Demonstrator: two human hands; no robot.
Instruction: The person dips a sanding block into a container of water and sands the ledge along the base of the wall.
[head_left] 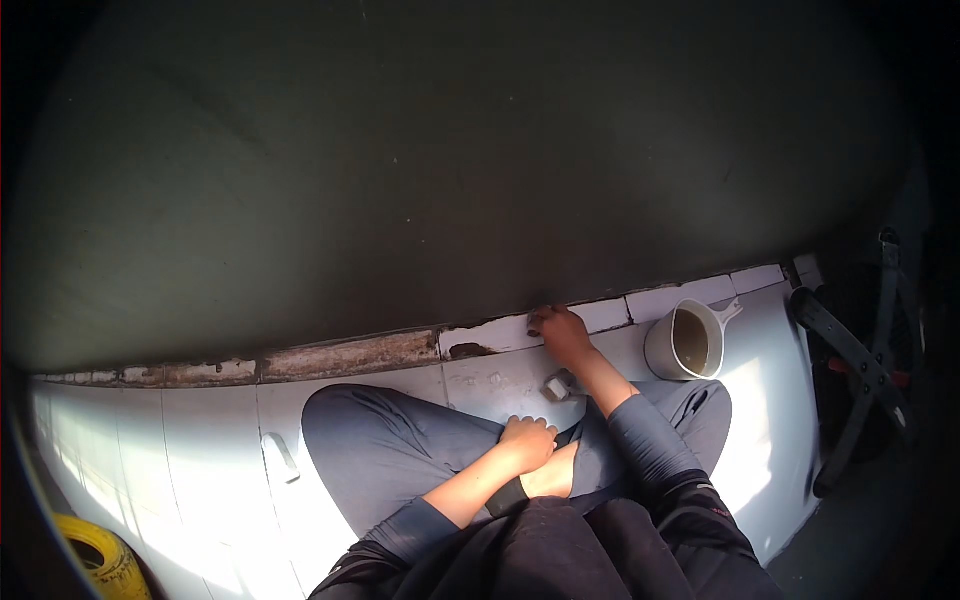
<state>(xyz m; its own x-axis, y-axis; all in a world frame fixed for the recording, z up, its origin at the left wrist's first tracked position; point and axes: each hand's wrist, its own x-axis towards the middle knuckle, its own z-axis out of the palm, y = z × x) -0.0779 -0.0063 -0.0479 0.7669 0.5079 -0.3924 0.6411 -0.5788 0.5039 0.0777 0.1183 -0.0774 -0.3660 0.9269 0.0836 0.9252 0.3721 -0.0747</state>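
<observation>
Fingers (541, 318) of the right hand (566, 337) are bending together over a small greyish piece (533, 325) at the white tiled rim (600, 316); whether they are pinching it or only pressing on it, I cannot tell. The piece is sitting at the fingertips, along the rim's chipped, brown-marked edge. The left hand (528, 444) is resting palm down beside the bare skin of the crossed legs, its fingers bending slightly and lying near one another; its palm is facing away from view, so I cannot tell whether it is holding anything.

Just beside the right forearm, a small pale grey block (558, 388) is lying on the wet white tiled ledge (215, 440). Both legs, in dark grey-blue trousers (370, 440), are folding across that ledge. A white plastic mug with a side handle (657, 350) is standing near the right knee, holding cloudy brownish liquid. To the left of the left knee, a narrow grey-white bar (280, 457) is lying on the ledge.

Farther out, brown stains are covering the rim's left stretch, and a broad dark grey-green surface (400, 180) is filling the area beyond it. Dark studded straps (858, 345) are crossing at the right, and a yellow ring-shaped object (112, 562) is showing at the lower left.
</observation>
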